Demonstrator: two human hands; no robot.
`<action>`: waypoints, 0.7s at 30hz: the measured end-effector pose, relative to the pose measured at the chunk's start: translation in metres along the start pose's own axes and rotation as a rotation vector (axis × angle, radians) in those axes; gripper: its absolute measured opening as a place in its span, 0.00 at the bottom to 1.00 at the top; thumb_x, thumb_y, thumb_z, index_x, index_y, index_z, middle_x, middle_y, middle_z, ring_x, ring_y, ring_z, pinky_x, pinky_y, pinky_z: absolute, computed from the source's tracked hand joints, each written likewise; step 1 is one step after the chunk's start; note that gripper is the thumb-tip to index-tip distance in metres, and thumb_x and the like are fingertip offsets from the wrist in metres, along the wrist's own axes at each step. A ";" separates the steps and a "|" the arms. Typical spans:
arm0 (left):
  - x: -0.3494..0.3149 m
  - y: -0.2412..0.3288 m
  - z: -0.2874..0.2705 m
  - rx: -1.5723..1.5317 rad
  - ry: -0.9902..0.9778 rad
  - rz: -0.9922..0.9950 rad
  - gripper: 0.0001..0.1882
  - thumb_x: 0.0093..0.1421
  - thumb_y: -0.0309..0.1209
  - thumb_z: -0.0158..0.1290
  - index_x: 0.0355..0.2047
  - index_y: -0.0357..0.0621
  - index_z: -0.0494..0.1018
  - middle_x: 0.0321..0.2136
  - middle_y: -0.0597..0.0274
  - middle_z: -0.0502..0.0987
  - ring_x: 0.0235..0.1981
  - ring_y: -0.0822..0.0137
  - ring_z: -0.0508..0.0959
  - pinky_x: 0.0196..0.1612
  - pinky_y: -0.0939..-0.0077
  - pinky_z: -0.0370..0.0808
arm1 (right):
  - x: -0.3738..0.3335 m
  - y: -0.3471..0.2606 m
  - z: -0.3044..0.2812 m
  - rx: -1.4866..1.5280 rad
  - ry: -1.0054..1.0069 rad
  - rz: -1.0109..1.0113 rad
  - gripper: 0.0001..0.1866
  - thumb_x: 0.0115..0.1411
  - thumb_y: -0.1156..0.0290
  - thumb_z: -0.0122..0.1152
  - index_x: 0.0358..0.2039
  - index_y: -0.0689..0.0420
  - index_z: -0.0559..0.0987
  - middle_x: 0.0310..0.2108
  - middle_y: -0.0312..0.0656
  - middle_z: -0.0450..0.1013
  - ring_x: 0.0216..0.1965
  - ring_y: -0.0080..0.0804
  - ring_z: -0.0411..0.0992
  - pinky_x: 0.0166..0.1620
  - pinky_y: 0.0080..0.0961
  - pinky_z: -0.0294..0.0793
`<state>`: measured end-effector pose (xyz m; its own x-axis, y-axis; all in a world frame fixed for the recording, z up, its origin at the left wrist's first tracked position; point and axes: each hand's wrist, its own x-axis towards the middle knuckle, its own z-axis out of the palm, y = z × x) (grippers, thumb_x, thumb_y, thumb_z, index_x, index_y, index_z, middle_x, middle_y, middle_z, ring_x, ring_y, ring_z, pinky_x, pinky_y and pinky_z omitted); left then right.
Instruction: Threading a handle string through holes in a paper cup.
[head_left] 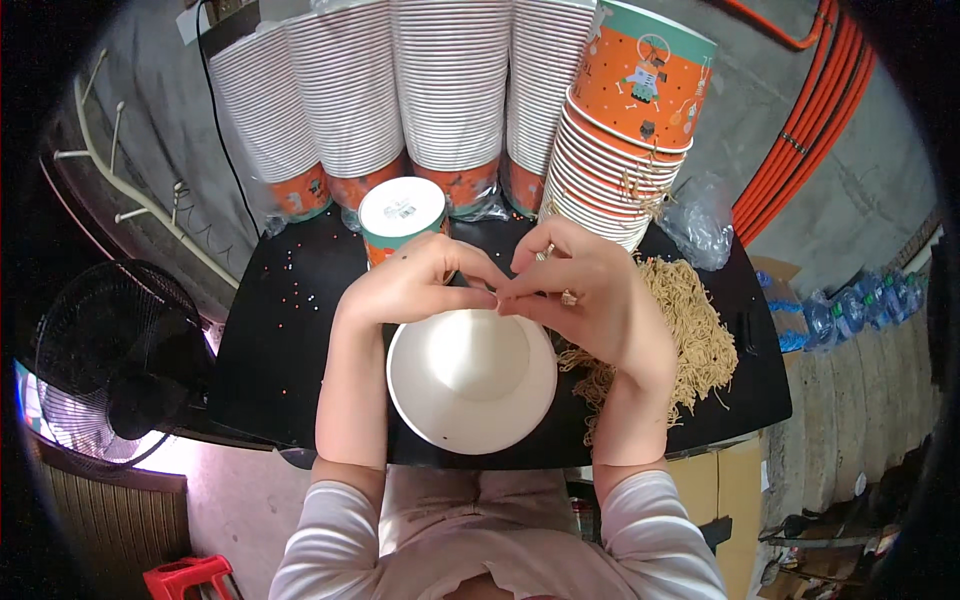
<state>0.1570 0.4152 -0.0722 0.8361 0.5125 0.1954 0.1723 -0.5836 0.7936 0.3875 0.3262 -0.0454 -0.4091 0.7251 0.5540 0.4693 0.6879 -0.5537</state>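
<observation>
White tub [475, 400], at the 6 o'clock edge of the desk [270, 350], shows only a dark speck [445, 437] inside, so work seems early, the remainder unclear, while left hand [405, 275] and right hand [585, 290] meet fingertips near its 12 o'clock rim, any grip impossible to tell.

White tub [470, 415] — round, mouth up (bright inside); on black table [300, 350]
</observation>
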 end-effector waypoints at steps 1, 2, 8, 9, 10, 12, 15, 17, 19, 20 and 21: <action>0.000 0.001 0.001 0.037 0.002 -0.002 0.15 0.58 0.25 0.62 0.47 0.38 0.84 0.39 0.52 0.86 0.42 0.61 0.86 0.47 0.70 0.81 | 0.000 0.003 0.000 -0.013 0.024 -0.021 0.09 0.50 0.76 0.76 0.34 0.56 0.88 0.36 0.37 0.76 0.32 0.27 0.75 0.33 0.24 0.72; 0.001 0.001 0.001 0.073 0.005 -0.004 0.15 0.58 0.25 0.61 0.47 0.38 0.84 0.39 0.52 0.86 0.41 0.60 0.86 0.46 0.69 0.81 | -0.001 0.005 0.001 -0.026 0.047 -0.042 0.09 0.50 0.76 0.76 0.34 0.57 0.88 0.35 0.38 0.77 0.31 0.27 0.75 0.32 0.24 0.72; 0.002 0.005 0.008 0.241 0.143 0.019 0.17 0.57 0.28 0.61 0.47 0.39 0.84 0.38 0.52 0.85 0.39 0.54 0.85 0.45 0.66 0.80 | 0.008 0.001 0.004 -0.108 0.169 0.159 0.06 0.54 0.76 0.71 0.34 0.60 0.87 0.28 0.46 0.80 0.29 0.42 0.78 0.34 0.33 0.76; 0.002 0.006 0.009 0.242 0.194 0.043 0.17 0.57 0.28 0.61 0.47 0.40 0.84 0.38 0.52 0.85 0.39 0.54 0.85 0.44 0.66 0.79 | 0.009 0.003 0.004 -0.101 0.199 0.171 0.06 0.55 0.75 0.71 0.34 0.60 0.87 0.27 0.46 0.80 0.28 0.42 0.78 0.33 0.33 0.76; 0.001 0.007 0.009 0.258 0.221 0.048 0.17 0.57 0.28 0.61 0.47 0.40 0.84 0.38 0.53 0.85 0.39 0.54 0.85 0.44 0.66 0.79 | 0.011 0.007 0.005 -0.093 0.230 0.183 0.06 0.56 0.75 0.70 0.34 0.61 0.86 0.27 0.47 0.80 0.27 0.42 0.78 0.33 0.33 0.76; 0.004 0.012 0.010 0.285 0.268 0.067 0.16 0.57 0.27 0.61 0.47 0.42 0.84 0.38 0.54 0.85 0.38 0.53 0.85 0.43 0.65 0.79 | 0.012 0.017 0.006 -0.088 0.280 0.230 0.05 0.58 0.74 0.70 0.34 0.61 0.86 0.24 0.46 0.79 0.25 0.42 0.78 0.31 0.33 0.75; 0.003 0.016 0.014 0.414 0.363 0.125 0.15 0.56 0.24 0.62 0.45 0.36 0.84 0.38 0.50 0.85 0.40 0.56 0.86 0.42 0.67 0.79 | 0.014 0.026 0.009 -0.054 0.303 0.323 0.05 0.59 0.73 0.69 0.33 0.61 0.86 0.19 0.45 0.77 0.20 0.36 0.76 0.28 0.31 0.73; 0.004 0.020 0.016 0.430 0.385 0.102 0.15 0.55 0.23 0.62 0.44 0.36 0.84 0.37 0.50 0.85 0.37 0.56 0.85 0.40 0.67 0.79 | 0.016 0.025 0.010 -0.011 0.288 0.394 0.05 0.59 0.72 0.70 0.33 0.61 0.86 0.16 0.43 0.75 0.18 0.32 0.74 0.25 0.29 0.71; 0.006 0.023 0.017 0.430 0.375 0.062 0.15 0.55 0.22 0.62 0.43 0.37 0.84 0.36 0.50 0.85 0.34 0.56 0.85 0.39 0.67 0.79 | 0.016 0.028 0.011 0.048 0.288 0.392 0.06 0.60 0.71 0.70 0.33 0.61 0.86 0.15 0.42 0.74 0.17 0.27 0.73 0.25 0.27 0.70; 0.006 0.024 0.017 0.426 0.357 0.033 0.14 0.54 0.22 0.62 0.43 0.37 0.84 0.35 0.50 0.85 0.32 0.56 0.84 0.38 0.67 0.79 | 0.016 0.028 0.012 0.079 0.287 0.389 0.06 0.60 0.71 0.70 0.33 0.61 0.86 0.15 0.41 0.74 0.17 0.25 0.72 0.24 0.26 0.69; 0.006 0.024 0.016 0.420 0.339 0.003 0.14 0.54 0.22 0.62 0.42 0.37 0.84 0.35 0.51 0.85 0.31 0.57 0.84 0.37 0.67 0.79 | 0.017 0.027 0.012 0.086 0.266 0.400 0.06 0.60 0.71 0.70 0.33 0.60 0.86 0.15 0.41 0.74 0.17 0.24 0.72 0.24 0.26 0.69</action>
<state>0.1745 0.3942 -0.0609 0.6342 0.6445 0.4271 0.4220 -0.7514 0.5072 0.3836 0.3572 -0.0584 0.0090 0.9071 0.4208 0.4780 0.3657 -0.7986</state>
